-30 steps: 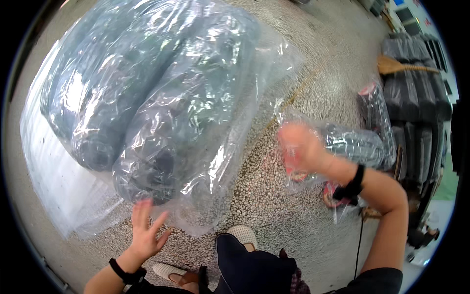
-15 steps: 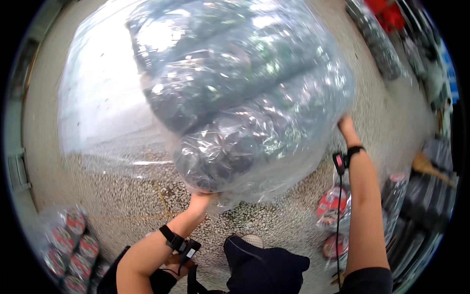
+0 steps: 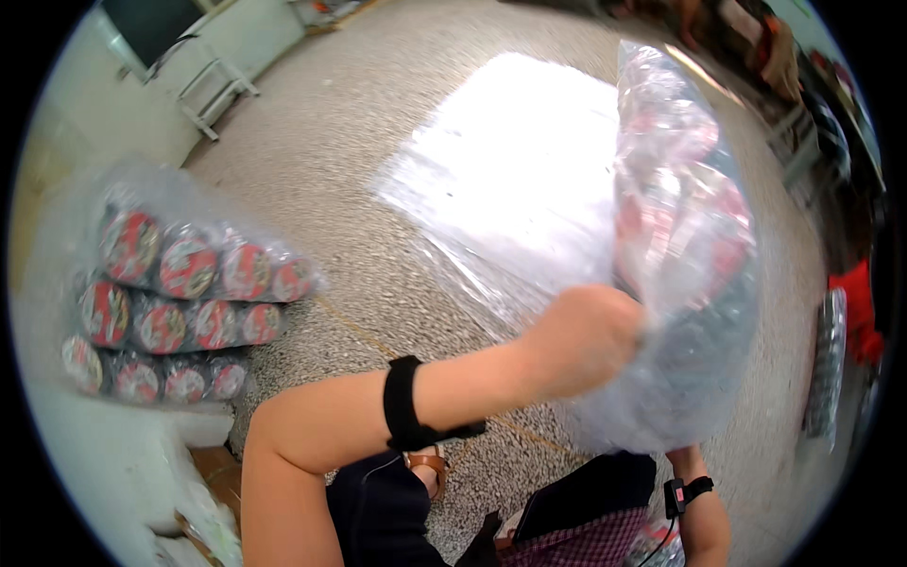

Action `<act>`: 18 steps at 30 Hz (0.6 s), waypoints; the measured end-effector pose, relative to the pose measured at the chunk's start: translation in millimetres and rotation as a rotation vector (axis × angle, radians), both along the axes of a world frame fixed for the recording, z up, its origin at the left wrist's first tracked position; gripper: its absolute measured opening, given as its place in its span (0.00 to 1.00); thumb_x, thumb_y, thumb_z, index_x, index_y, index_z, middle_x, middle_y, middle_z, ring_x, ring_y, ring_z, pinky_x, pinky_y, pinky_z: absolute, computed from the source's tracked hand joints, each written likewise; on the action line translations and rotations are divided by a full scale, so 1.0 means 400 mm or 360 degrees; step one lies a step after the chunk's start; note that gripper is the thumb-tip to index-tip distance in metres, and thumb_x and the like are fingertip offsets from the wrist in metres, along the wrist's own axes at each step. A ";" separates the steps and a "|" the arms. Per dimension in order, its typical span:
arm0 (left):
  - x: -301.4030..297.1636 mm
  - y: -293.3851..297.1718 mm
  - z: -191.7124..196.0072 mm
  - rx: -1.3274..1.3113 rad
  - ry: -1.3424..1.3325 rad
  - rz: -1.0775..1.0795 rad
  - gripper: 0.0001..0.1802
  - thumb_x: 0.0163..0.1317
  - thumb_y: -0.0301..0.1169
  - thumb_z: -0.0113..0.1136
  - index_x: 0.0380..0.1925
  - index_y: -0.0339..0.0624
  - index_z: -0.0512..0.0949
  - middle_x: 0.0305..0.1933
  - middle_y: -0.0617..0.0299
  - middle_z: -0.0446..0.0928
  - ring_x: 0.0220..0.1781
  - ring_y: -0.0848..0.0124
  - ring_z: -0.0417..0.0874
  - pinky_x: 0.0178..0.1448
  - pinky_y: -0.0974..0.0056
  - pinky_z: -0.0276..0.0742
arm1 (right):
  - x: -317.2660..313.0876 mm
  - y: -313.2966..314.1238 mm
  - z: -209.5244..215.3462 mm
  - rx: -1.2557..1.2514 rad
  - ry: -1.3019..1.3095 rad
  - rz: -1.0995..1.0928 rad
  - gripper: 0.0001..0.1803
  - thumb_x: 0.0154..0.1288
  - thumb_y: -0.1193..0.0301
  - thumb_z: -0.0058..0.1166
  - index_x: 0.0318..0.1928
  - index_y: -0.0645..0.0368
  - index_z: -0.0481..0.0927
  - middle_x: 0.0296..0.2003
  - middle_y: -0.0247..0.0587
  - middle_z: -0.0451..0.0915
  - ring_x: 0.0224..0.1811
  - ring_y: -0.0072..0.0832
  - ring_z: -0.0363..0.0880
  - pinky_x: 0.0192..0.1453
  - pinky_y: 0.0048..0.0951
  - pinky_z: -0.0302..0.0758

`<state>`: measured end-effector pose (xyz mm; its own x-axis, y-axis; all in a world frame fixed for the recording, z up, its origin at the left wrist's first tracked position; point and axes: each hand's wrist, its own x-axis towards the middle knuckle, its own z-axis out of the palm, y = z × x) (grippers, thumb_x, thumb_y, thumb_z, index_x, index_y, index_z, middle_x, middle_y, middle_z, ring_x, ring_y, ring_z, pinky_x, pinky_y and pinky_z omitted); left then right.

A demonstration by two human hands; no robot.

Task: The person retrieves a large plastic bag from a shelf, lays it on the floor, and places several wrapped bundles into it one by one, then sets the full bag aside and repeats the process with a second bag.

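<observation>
A large clear plastic bag [image 3: 694, 255] stands tilted on its side, right of centre. It is filled with dark round items that show red faces through the film. My left hand [image 3: 590, 342] is closed in a fist at the bag's near left edge, gripping the plastic. At the bag's lower end is my right hand [image 3: 687, 460]; its fingers are hidden behind the plastic. A flat sheet of clear white plastic [image 3: 520, 170] lies on the floor to the left of the bag.
Several bagged rolls with red round ends [image 3: 189, 265] are stacked at the left. A white step stool [image 3: 215, 99] stands by the far left wall. Dark wrapped rolls [image 3: 827, 369] and a red item [image 3: 858, 317] lie at the right. Far right, people's limbs show by furniture.
The filled bag has tipped up and moved to the right, showing red-faced ends. My left hand rose with its edge. The view has swung left, bringing the stacked rolls in.
</observation>
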<state>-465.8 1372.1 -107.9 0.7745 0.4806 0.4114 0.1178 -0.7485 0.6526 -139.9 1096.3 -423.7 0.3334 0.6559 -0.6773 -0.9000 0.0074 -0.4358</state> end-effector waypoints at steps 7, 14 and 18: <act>-0.320 -0.015 0.505 0.0613 -0.0452 0.0540 0.03 0.52 0.18 0.51 0.25 0.35 0.74 0.25 0.58 0.75 0.26 0.71 0.76 0.27 0.67 0.71 | -0.225 0.490 0.384 0.0392 -0.0520 0.0797 0.22 0.71 0.60 0.33 0.57 0.58 0.69 0.48 0.37 0.75 0.48 0.30 0.74 0.53 0.37 0.71; -0.647 0.066 0.857 0.1773 -0.0038 0.1177 0.31 0.66 0.43 0.52 0.64 0.39 0.61 0.69 0.51 0.57 0.73 0.62 0.52 0.73 0.58 0.44 | -0.675 0.820 1.077 0.1393 -0.0052 0.1252 0.19 0.71 0.62 0.31 0.52 0.60 0.71 0.41 0.38 0.76 0.44 0.29 0.75 0.58 0.40 0.70; -0.759 0.043 0.805 0.1255 0.0461 0.1381 0.28 0.64 0.43 0.54 0.63 0.53 0.65 0.71 0.48 0.52 0.74 0.52 0.46 0.73 0.51 0.42 | -1.063 0.949 1.399 0.1803 -0.0210 0.1729 0.16 0.70 0.67 0.39 0.52 0.62 0.70 0.42 0.39 0.76 0.48 0.31 0.74 0.61 0.38 0.69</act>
<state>-769.3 1389.3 214.2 0.4304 0.5816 0.6903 0.8450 -0.5285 -0.0816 -565.0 1475.9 135.9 -0.6011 0.7379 0.3070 -0.6498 -0.2276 -0.7253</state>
